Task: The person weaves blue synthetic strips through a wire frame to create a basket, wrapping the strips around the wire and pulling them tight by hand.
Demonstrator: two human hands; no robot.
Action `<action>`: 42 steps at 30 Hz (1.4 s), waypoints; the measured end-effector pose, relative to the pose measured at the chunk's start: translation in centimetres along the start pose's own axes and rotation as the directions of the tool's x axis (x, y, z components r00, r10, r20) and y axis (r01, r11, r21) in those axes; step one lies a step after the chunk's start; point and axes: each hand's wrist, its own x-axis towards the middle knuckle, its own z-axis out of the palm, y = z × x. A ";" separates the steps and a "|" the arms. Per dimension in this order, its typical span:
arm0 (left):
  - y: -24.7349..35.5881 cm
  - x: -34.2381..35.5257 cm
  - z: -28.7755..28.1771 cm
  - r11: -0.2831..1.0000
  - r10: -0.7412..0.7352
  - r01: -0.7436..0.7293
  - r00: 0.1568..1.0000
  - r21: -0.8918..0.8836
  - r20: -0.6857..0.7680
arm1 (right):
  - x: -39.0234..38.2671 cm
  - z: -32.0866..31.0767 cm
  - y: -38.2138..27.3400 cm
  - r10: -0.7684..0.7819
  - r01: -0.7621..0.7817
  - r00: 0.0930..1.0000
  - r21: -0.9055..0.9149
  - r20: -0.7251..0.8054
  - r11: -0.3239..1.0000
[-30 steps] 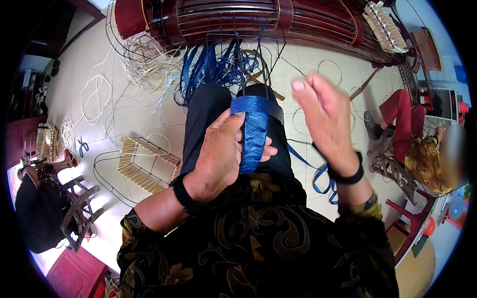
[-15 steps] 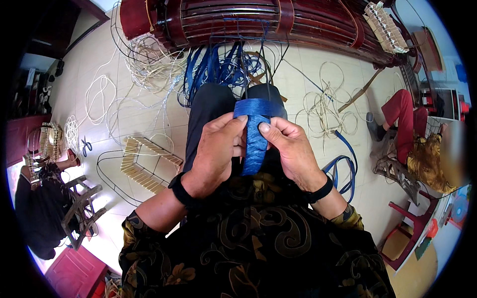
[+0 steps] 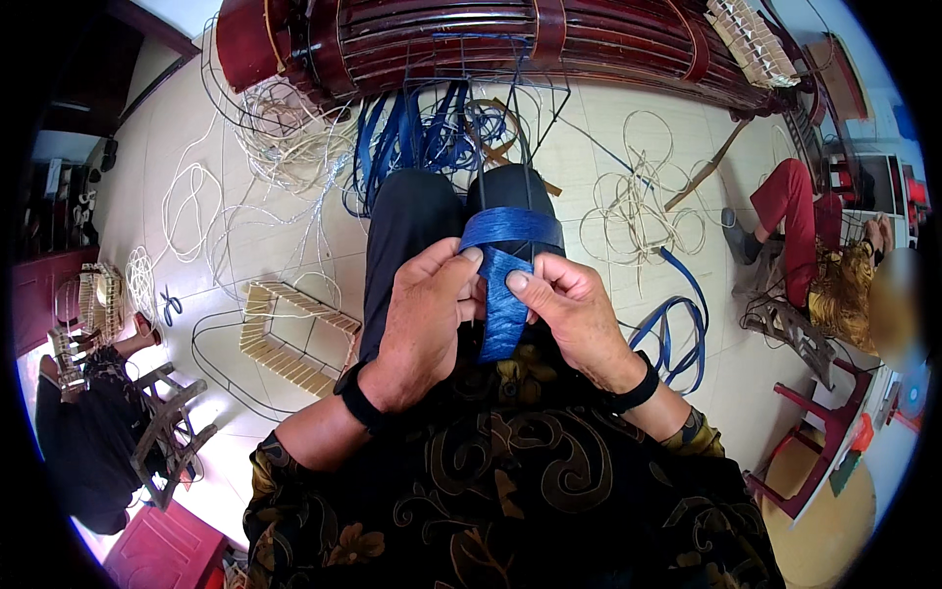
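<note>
In my lap, both hands pinch a flat blue strap (image 3: 502, 324) that wraps in slanting, overlapping layers around part of a thin dark wire frame (image 3: 527, 182). My left hand (image 3: 422, 314) grips its left side, thumb on top near the upper edge. From the right, my right hand (image 3: 584, 319) presses its thumb onto the strap's face, with fingers curled behind. Just beyond my thumbs, a loop of the strap (image 3: 510, 227) bows across the frame's bars. The wire frame reaches away between and over my knees. My fingers hide the wrapping's underside.
Blue straps (image 3: 417, 133) and tangled pale cord (image 3: 280, 128) lie on the floor ahead, before a dark red slatted bench (image 3: 442, 39). A partly wrapped frame (image 3: 294, 334) and scissors (image 3: 172, 305) lie left. A blue coil (image 3: 677, 339) lies right. Seated people are at both sides.
The strap's loop beyond my thumbs now bows wider and stands further from the wrapped part. Both hands are slightly lower in view, still pinching the strap.
</note>
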 end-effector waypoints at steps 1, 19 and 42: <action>0.1 0.0 -0.1 1.000 0.005 -0.005 1.000 0.013 0.009 | 0.0 -0.1 0.1 0.001 -0.001 1.000 -0.012 0.004 1.000; -0.4 1.0 -0.6 0.997 0.014 -0.013 1.000 -0.078 0.006 | 0.9 -0.9 -0.8 0.012 -0.007 0.995 -0.056 0.103 0.998; -1.3 4.0 -2.7 0.935 -0.150 0.216 0.959 -0.279 0.241 | 1.0 -0.6 -0.6 0.030 -0.027 0.999 -0.087 0.034 0.996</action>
